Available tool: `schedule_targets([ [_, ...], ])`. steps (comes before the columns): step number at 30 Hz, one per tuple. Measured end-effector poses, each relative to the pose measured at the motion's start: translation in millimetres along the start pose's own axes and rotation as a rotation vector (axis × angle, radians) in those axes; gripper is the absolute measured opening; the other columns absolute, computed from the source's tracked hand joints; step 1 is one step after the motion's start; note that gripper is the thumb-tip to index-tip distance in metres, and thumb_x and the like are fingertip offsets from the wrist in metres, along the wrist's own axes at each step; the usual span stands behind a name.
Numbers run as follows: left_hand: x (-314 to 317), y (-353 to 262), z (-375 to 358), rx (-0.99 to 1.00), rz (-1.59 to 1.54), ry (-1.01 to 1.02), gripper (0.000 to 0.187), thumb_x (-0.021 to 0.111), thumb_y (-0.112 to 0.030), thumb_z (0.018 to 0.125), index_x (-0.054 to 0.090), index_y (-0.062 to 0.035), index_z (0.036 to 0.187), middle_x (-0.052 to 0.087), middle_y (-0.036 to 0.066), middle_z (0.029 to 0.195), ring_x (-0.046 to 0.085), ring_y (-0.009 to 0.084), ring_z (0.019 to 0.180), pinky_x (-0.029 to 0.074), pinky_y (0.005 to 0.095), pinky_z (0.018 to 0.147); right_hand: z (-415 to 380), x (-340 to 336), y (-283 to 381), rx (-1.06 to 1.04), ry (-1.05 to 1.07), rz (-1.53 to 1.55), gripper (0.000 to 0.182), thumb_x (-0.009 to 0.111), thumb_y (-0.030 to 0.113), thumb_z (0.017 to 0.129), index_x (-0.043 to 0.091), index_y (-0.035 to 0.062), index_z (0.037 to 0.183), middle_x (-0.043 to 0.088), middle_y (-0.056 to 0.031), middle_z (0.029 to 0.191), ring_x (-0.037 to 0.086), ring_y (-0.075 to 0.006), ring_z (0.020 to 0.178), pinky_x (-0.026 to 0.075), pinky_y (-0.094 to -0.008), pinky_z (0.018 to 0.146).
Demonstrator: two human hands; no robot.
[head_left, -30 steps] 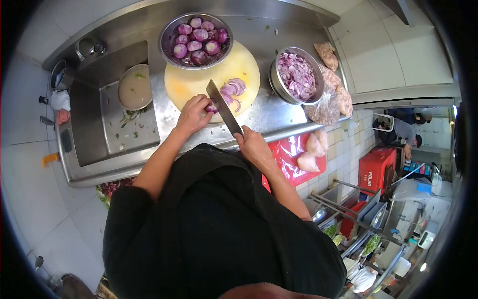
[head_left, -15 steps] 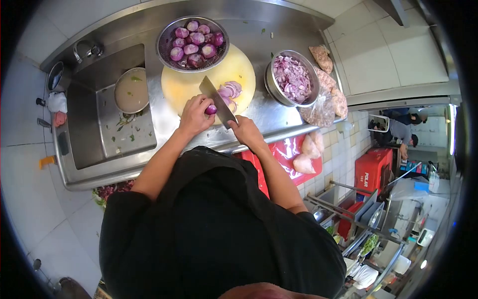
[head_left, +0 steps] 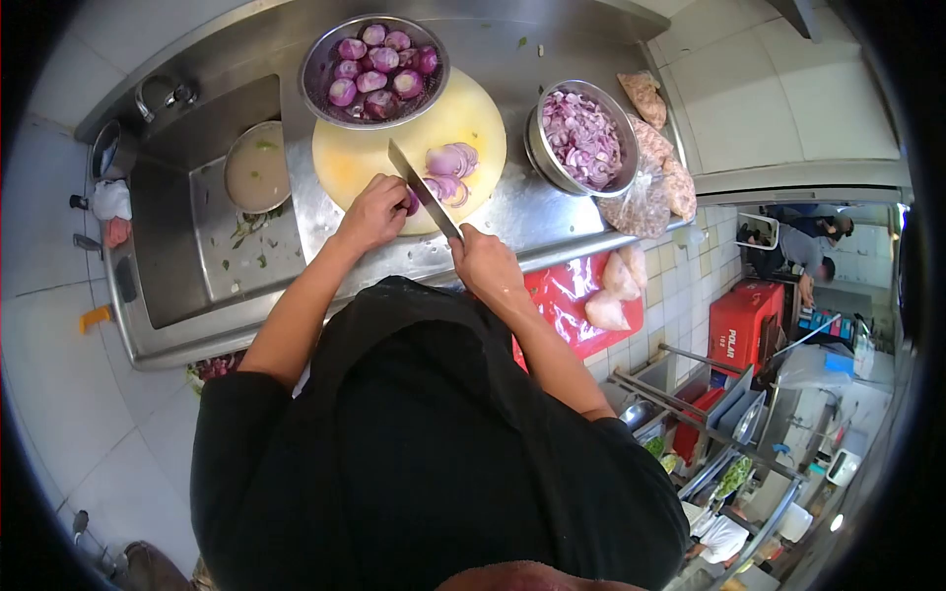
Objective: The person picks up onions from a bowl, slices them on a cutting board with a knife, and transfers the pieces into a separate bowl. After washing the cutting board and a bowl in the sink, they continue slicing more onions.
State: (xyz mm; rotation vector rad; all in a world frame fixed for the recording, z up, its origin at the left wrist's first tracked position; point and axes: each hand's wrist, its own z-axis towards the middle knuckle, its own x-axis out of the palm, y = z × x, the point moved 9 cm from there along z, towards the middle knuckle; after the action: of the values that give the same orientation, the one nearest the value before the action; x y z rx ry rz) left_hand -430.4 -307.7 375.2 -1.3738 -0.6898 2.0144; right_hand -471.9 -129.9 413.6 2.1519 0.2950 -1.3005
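Observation:
My left hand (head_left: 375, 213) grips a piece of red onion (head_left: 411, 202) on the round yellow cutting board (head_left: 345, 158). In my right hand (head_left: 485, 262) is the handle of a cleaver-like kitchen knife (head_left: 422, 187), its blade upright against the onion's right side. Sliced onion (head_left: 451, 169) lies on the board right of the blade. Behind it, a metal colander (head_left: 313, 84) full of peeled red onions overlaps the board's far edge. A steel bowl (head_left: 539, 158) heaped with cut onion (head_left: 583, 140) stands to the right.
A sink (head_left: 202, 212) on the left holds a round pan of cloudy water (head_left: 258, 169) and leafy scraps. Plastic bags of food (head_left: 636, 209) sit by the bowl. Below the counter edge is a red tub (head_left: 562, 300) with pale pieces. Another person (head_left: 813, 251) is far right.
The knife blade has turned more upright and now sits close against the onion. More slices lie beside it. My left hand has shifted slightly left and up.

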Motion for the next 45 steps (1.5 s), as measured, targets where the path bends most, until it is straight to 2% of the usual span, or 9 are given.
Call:
schedule_targets([
  [3,-1.5,-3.6,-0.3,-0.005,0.003,-0.027,0.016,0.067,0.001,0.072,0.061,-0.0038,0.086,0.061,0.011,0.095,0.058,0.0326,0.095,0.050,0.0419,0.084,12.8,21.8,-2.1,-0.030,0.019,-0.008,0.027,0.058,0.027,0.101,0.065,0.0014,0.107,0.073,-0.0279,0.088,0.072,-0.0467,0.087,0.057,-0.0565,0.082],
  [9,-1.4,0.3,-4.7,0.009,-0.016,-0.100,0.016,0.067,0.001,0.072,0.062,-0.0039,0.086,0.061,0.011,0.095,0.058,0.0325,0.095,0.050,0.0419,0.084,5.4,-4.4,8.9,-0.028,-0.003,0.021,0.024,0.058,0.024,0.100,0.065,0.0002,0.101,0.072,-0.0280,0.088,0.072,-0.0463,0.086,0.057,-0.0566,0.081],
  [12,0.6,4.0,-5.4,-0.020,-0.014,-0.094,0.016,0.068,0.001,0.072,0.062,-0.0036,0.086,0.062,0.012,0.096,0.059,0.0332,0.096,0.051,0.0420,0.085,18.8,17.6,3.6,-0.044,0.019,-0.023,0.025,0.058,0.024,0.100,0.065,0.0005,0.100,0.072,-0.0281,0.087,0.071,-0.0473,0.086,0.056,-0.0570,0.081],
  [26,2.3,7.1,-14.2,-0.059,-0.058,-0.160,0.018,0.070,0.001,0.074,0.064,-0.0037,0.091,0.064,0.014,0.103,0.061,0.0353,0.101,0.052,0.0431,0.088,16.2,22.0,-6.0,-0.005,0.073,0.009,0.029,0.059,0.027,0.101,0.067,-0.0007,0.104,0.072,-0.0297,0.089,0.071,-0.0490,0.089,0.055,-0.0586,0.082],
  [30,2.0,10.5,-13.1,-0.070,-0.031,-0.149,0.019,0.071,0.001,0.074,0.065,-0.0034,0.092,0.064,0.014,0.105,0.062,0.0351,0.102,0.052,0.0425,0.088,11.4,0.1,0.1,-0.002,0.095,0.041,0.029,0.059,0.027,0.101,0.067,-0.0003,0.103,0.072,-0.0286,0.088,0.070,-0.0505,0.092,0.055,-0.0589,0.085],
  [36,0.0,9.1,-15.0,-0.079,-0.039,-0.183,0.021,0.072,0.002,0.074,0.065,-0.0020,0.094,0.064,0.014,0.105,0.062,0.0354,0.102,0.052,0.0425,0.089,30.0,37.1,-15.0,0.013,0.154,0.056,0.036,0.059,0.032,0.101,0.068,-0.0024,0.108,0.072,-0.0309,0.098,0.070,-0.0487,0.096,0.055,-0.0566,0.088],
  [39,-6.5,3.3,-7.2,-0.095,-0.046,-0.197,0.024,0.073,-0.004,0.075,0.065,-0.0014,0.097,0.065,0.014,0.107,0.062,0.0351,0.104,0.052,0.0423,0.089,46.0,41.5,-40.2,0.069,0.236,0.219,0.043,0.061,0.038,0.100,0.070,-0.0033,0.111,0.072,-0.0314,0.104,0.070,-0.0484,0.098,0.054,-0.0557,0.089],
  [42,3.0,6.1,-0.4,-0.180,0.197,-0.005,0.027,0.074,-0.012,0.079,0.066,-0.0016,0.104,0.067,0.015,0.103,0.065,0.0371,0.099,0.053,0.0443,0.086,48.4,31.2,-43.6,0.089,0.163,0.179,0.048,0.061,0.042,0.100,0.070,-0.0035,0.111,0.071,-0.0326,0.105,0.069,-0.0493,0.103,0.053,-0.0558,0.093],
  [45,7.7,17.4,0.7,-0.470,0.270,0.021,0.029,0.073,-0.019,0.084,0.068,-0.0023,0.106,0.069,0.017,0.097,0.068,0.0390,0.093,0.055,0.0468,0.081,41.7,21.1,-34.5,0.115,0.117,0.184,0.046,0.059,0.041,0.102,0.070,-0.0031,0.109,0.071,-0.0332,0.103,0.068,-0.0497,0.104,0.053,-0.0567,0.093],
])
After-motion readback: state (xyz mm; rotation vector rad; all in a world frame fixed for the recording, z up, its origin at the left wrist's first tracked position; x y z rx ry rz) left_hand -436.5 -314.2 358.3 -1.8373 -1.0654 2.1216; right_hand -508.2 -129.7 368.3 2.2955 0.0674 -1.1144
